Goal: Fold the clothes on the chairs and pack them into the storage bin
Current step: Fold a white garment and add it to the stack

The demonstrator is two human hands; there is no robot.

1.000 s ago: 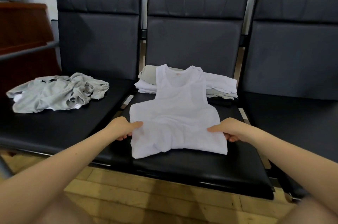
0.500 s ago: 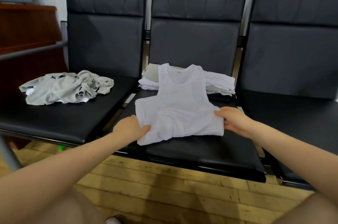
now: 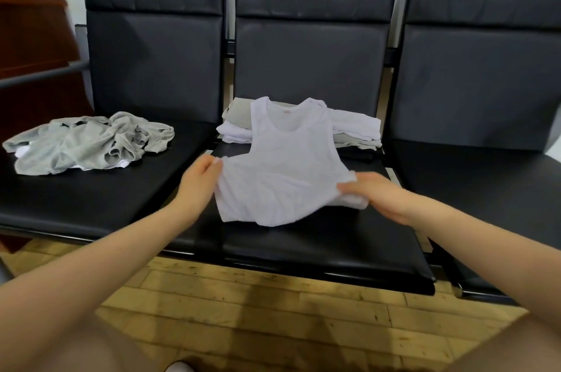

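A white tank top (image 3: 285, 171) lies on the middle black chair (image 3: 318, 238), its straps resting on a stack of folded white and beige clothes (image 3: 355, 128) at the back of the seat. My left hand (image 3: 198, 183) pinches the top's left edge. My right hand (image 3: 373, 194) grips its right edge, and the lower part is lifted and bunched toward the straps. A crumpled grey garment pile (image 3: 88, 142) sits on the left chair (image 3: 91, 201). The storage bin is not in view.
The right chair (image 3: 485, 177) has nothing on its seat. A dark wooden cabinet (image 3: 33, 46) and a grey metal bar (image 3: 39, 75) stand at the far left. Wooden floor (image 3: 273, 311) lies in front of the chairs.
Both hands have carried the tank top's lower edge up and away from me toward the straps, so the garment now looks shorter and bunched. The camera has moved closer.
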